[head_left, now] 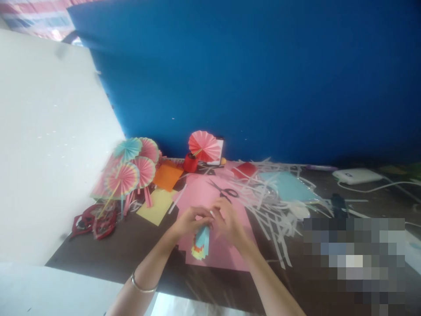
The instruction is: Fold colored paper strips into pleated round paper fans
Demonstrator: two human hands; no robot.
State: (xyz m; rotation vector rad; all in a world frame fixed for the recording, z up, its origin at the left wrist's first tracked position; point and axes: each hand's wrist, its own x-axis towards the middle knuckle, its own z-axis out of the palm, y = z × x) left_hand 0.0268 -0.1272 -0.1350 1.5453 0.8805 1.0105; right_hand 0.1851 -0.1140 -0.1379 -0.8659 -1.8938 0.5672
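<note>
A small folded bundle of paper (201, 243), light blue with orange and yellow edges, hangs below my hands over pink sheets (230, 252). My left hand (192, 221) is closed round its upper end, fingers bent. My right hand (227, 221) meets it from the right, its fingertips pinched near the left thumb; what they hold, if anything, is too small to make out. Black scissors (228, 192) lie on the pink paper just beyond my hands.
Pleated paper fans (121, 177) stand at the left beside a red bag (83, 220). Orange (167, 175) and yellow sheets (157, 206) lie nearby. White strips (266, 215) spread at the right, before a white device (357, 176). A red fan (204, 145) stands behind.
</note>
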